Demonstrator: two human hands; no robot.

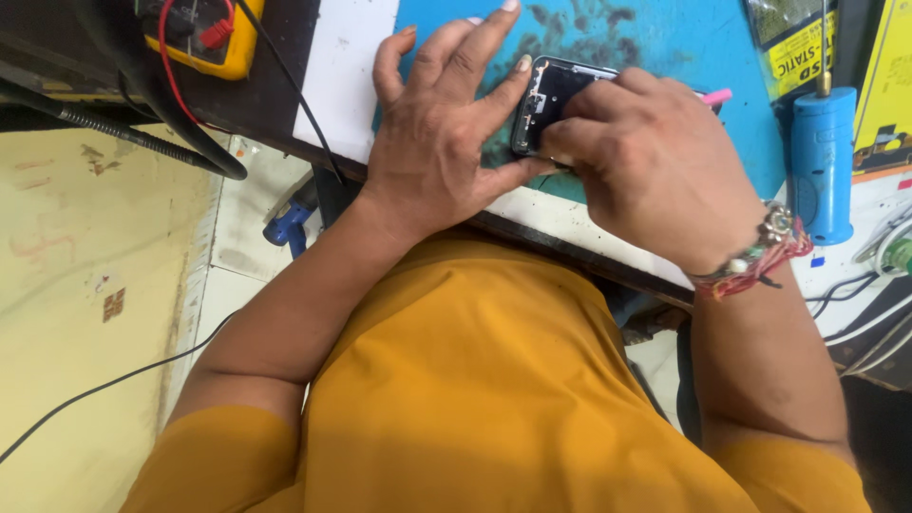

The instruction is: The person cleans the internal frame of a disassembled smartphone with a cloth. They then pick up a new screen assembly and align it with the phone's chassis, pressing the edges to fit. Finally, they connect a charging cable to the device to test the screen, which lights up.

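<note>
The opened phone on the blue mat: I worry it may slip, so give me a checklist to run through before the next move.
1. Left hand steadies the opened phone: ok, thumb and forefinger touch its edge.
2. Right hand on the phone: ok, fingers curled over it.
3. Pink tool tip placement: cannot tell, hidden.
4. Phone lies on the blue mat: ok.
5. Mat clean: not ok, dark smudges.
6. Blue cylindrical tool apart from hands: ok.

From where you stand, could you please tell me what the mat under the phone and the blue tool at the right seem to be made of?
The mat looks like soft rubber or silicone: matte blue, flat, smeared with dark stains. The blue tool seems moulded plastic, a smooth cylinder with a slight sheen, tipped by a metal-looking shaft. The phone, held by the left hand and right hand, shows a dark, probably plastic frame.
</note>
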